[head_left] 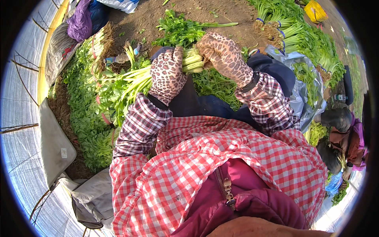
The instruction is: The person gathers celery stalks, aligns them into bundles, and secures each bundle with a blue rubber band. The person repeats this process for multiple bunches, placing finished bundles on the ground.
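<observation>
My left hand [168,74], in a leopard-print glove, is closed around the stalks of a bunch of celery [192,60]. The leaves of this bunch spread to the left over my sleeve, and its pale cut-looking stalk ends point right. At those ends, my right hand [222,56], in a matching glove, has its fingers curled at the brownish roots, which are partly hidden by the glove. Just beyond the hands, a leafy heap of celery [180,31] lies on the soil. More loose greens [216,86] lie between my legs.
Tied celery bundles [88,89] are stacked at the left, with reddish bands. Blue-banded bundles [299,38] lie at the upper right, near a yellow container [315,11]. Silvery plastic sheeting [305,89] lies beside my right leg. Another person [346,139] works at the far right.
</observation>
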`<action>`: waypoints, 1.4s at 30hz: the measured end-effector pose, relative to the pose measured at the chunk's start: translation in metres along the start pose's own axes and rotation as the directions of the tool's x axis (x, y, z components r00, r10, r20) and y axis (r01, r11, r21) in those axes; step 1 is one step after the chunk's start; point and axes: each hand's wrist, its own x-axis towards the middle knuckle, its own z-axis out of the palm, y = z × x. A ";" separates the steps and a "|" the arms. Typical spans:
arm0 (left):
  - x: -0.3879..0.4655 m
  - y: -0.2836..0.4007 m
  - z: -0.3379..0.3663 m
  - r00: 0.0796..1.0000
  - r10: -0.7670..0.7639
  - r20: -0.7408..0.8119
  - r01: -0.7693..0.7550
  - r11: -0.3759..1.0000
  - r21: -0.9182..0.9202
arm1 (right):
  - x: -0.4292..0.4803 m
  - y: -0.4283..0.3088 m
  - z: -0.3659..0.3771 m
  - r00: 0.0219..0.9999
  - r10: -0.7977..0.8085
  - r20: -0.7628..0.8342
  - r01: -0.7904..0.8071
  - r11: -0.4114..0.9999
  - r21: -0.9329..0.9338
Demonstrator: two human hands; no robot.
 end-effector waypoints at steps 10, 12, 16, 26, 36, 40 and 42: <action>0.004 0.006 -0.002 0.998 0.026 -0.061 -0.019 0.993 0.115 | -0.010 -0.014 0.006 0.983 0.120 0.138 -0.125 0.992 0.028; 0.006 0.004 -0.004 1.000 0.009 -0.001 -0.009 0.997 0.082 | -0.012 -0.018 0.015 0.980 0.181 0.081 -0.185 0.982 0.046; 0.008 0.001 -0.009 1.000 0.005 0.023 -0.004 0.999 -0.045 | -0.006 -0.023 0.023 0.999 -0.030 0.023 0.034 0.978 -0.205; 0.019 -0.007 -0.011 0.927 -0.340 0.161 0.374 0.785 -0.494 | -0.005 -0.012 0.009 0.835 0.516 -0.192 -0.104 0.490 0.865; 0.017 0.008 -0.015 0.965 -0.261 0.028 0.260 0.938 -0.230 | 0.034 -0.030 0.083 0.747 0.602 -0.282 0.078 0.341 0.937; 0.013 0.004 -0.006 0.969 -0.238 -0.065 0.208 0.930 -0.303 | 0.028 -0.042 0.084 0.716 0.582 -0.385 0.036 0.520 0.853; 0.011 0.005 -0.003 0.936 -0.345 -0.069 0.298 0.883 -0.363 | 0.026 -0.032 0.080 0.789 0.552 -0.269 -0.021 0.461 0.887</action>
